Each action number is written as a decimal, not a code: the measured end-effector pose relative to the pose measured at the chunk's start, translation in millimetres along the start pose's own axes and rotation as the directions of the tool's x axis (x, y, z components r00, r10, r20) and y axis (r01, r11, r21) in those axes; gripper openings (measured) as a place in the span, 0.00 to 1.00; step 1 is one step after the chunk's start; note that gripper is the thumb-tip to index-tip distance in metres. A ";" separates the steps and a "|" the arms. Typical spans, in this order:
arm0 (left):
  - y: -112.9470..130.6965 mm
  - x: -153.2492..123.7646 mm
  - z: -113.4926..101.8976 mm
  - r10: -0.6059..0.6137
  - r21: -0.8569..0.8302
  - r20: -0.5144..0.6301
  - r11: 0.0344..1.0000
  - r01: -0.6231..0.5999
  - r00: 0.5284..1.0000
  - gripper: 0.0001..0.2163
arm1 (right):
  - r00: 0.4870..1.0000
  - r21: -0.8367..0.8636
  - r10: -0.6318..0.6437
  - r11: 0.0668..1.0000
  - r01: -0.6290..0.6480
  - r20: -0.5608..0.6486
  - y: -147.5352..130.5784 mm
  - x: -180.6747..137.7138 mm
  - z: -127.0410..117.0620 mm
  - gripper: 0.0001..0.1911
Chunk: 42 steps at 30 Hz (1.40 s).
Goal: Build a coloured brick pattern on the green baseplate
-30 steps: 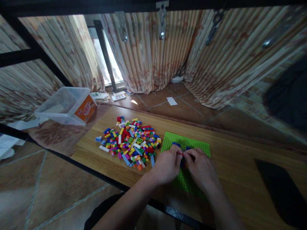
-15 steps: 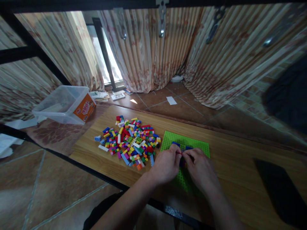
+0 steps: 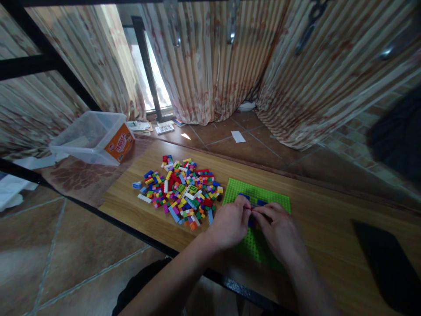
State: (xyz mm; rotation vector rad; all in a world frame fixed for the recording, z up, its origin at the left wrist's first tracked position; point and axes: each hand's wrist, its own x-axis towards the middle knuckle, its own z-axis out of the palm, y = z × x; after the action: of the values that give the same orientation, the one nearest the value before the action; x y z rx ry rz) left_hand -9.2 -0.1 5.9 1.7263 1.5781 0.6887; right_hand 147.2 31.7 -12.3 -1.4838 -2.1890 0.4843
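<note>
Both hands are meeting over the green baseplate [image 3: 263, 193], which is lying flat on the wooden table [image 3: 329, 219]. The left hand [image 3: 228, 224] and the right hand [image 3: 279, 228] are pinching closed, fingertip to fingertip, on a small red brick [image 3: 251, 210] held between them just above the blue bricks [image 3: 245, 196] already seated near the baseplate's far edge. Compared with a second ago, the hands are keeping almost the same pose and the same pinch; only the view is shifting a little, so the small piece appears not yet pressed home and the fitting seems to be going on. Left of the baseplate, and just beside it, a pile of loose coloured bricks [image 3: 179, 191] is lying spread out. Farther left of the baseplate, off the table, a clear plastic tub [image 3: 92, 138] is sitting.
</note>
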 end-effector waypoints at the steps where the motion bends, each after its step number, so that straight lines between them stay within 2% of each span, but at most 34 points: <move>1: 0.0 -0.1 0.2 0.004 -0.005 -0.007 1.000 -0.004 1.000 0.06 | 1.000 0.001 -0.003 1.000 0.003 -0.014 0.2 0.1 0.9 0.14; 18: -5.7 2.1 0.9 -0.001 -0.063 -0.050 0.998 -0.002 0.999 0.06 | 0.999 0.121 -0.022 0.992 0.026 -0.041 5.3 0.7 6.4 0.14; 28: -5.9 1.4 1.0 0.017 -0.042 -0.014 0.999 -0.017 1.000 0.06 | 0.998 0.219 -0.047 0.974 0.053 -0.034 10.7 -2.3 6.5 0.12; 35: -2.9 2.0 0.0 -0.004 -0.041 -0.006 0.999 0.004 1.000 0.06 | 0.999 0.314 0.030 0.949 -0.039 0.034 14.0 0.3 2.0 0.10; 42: -1.1 2.1 -0.4 -0.012 -0.034 -0.001 0.999 0.012 1.000 0.05 | 0.985 0.323 0.171 0.932 -0.164 0.007 13.8 1.4 -1.3 0.12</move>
State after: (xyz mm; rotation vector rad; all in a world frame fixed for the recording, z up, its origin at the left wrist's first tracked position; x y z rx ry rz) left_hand -9.9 2.0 5.2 1.6910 1.5680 0.7071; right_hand 158.2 38.0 -18.2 -1.4879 -1.8637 0.8371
